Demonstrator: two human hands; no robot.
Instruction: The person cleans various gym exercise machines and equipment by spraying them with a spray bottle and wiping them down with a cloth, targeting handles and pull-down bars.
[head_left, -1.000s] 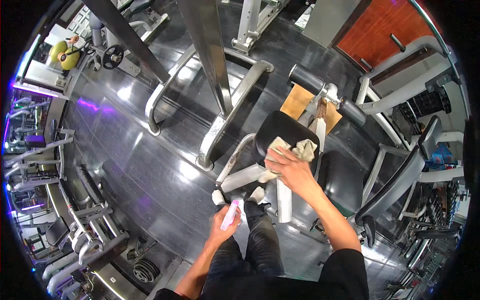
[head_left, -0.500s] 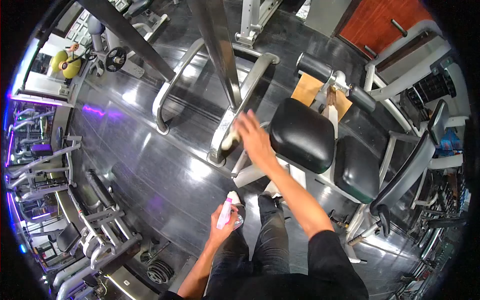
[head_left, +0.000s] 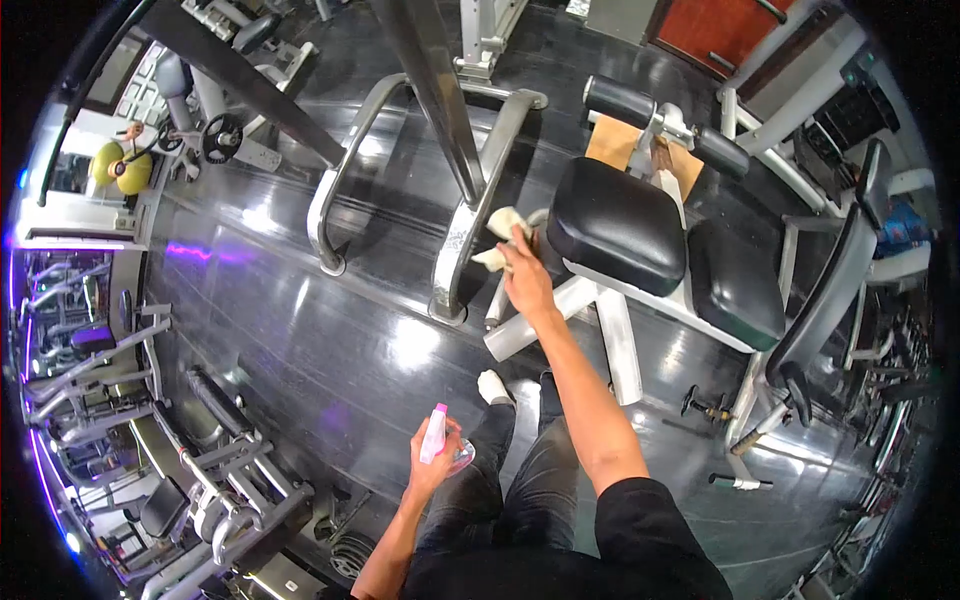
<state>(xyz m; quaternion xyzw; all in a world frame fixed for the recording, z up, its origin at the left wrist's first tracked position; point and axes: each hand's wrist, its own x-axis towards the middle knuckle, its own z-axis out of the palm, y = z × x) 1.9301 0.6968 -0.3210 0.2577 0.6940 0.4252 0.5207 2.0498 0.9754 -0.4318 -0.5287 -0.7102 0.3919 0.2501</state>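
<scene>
My left hand (head_left: pixel 424 468) is wrapped round a small spray bottle (head_left: pixel 434 436) with a pink and white top and clear body, held low in front of my legs. Reaching forward, my right hand (head_left: pixel 528 282) grips a cream-coloured cloth (head_left: pixel 508 222), whose ends stick out past the fingers. The cloth is beside the silver foot of a machine frame (head_left: pixel 460 250), which has white marks on its surface. Just right of that hand stands a bench with a black padded seat (head_left: pixel 618 222).
A second black pad (head_left: pixel 735 285) and foam rollers (head_left: pixel 620 98) belong to the bench. A dark slanted post (head_left: pixel 440 110) rises from the frame. More gym machines (head_left: pixel 215 470) stand at left. My shoe (head_left: pixel 493 388) is on the shiny dark floor.
My right hand, earlier spread and blurred over the frame's foot, has drawn slightly right, with the cloth now bunched in its fingers. The view has shifted a little; the bottle stays in my left hand.
</scene>
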